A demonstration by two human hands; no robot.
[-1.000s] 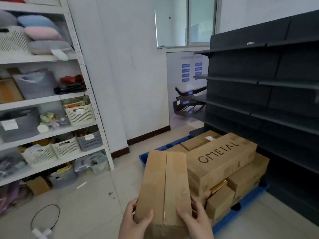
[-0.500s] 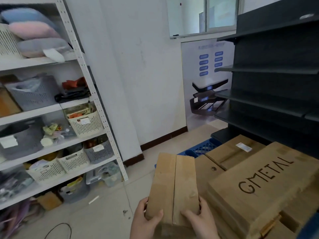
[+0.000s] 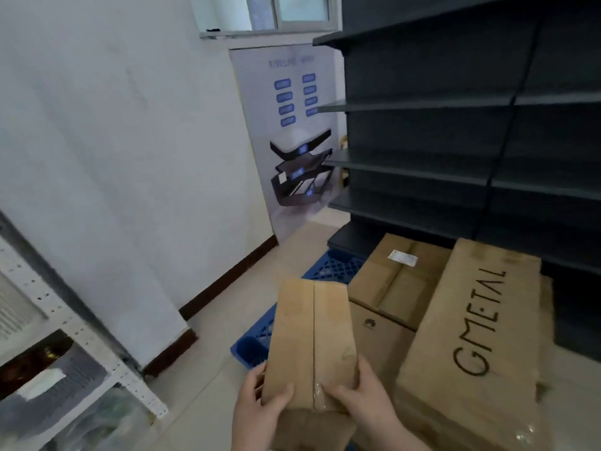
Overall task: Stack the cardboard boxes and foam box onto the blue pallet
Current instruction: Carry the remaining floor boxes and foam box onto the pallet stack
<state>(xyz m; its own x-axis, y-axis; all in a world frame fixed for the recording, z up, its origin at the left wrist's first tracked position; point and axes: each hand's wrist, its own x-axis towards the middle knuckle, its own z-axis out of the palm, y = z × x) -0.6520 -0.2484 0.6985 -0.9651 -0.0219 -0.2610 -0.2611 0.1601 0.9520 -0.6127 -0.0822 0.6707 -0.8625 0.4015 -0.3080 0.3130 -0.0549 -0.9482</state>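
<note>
We see left hand (image 3: 260, 405) and right hand (image 3: 361, 397) clamped on long cardboard box (image 3: 310, 340) at 6 o'clock, held above blue pallet (image 3: 331, 266); GMETAL box (image 3: 478, 346) stacked at 4 o'clock.

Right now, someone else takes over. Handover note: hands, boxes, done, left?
Left hand and right hand: both grip the near end of the narrow cardboard box, held in the air over the blue pallet's near edge.
Done: GMETAL box and labelled box sit stacked on the pallet.
Left: set the held box down. No foam box in view.
</note>
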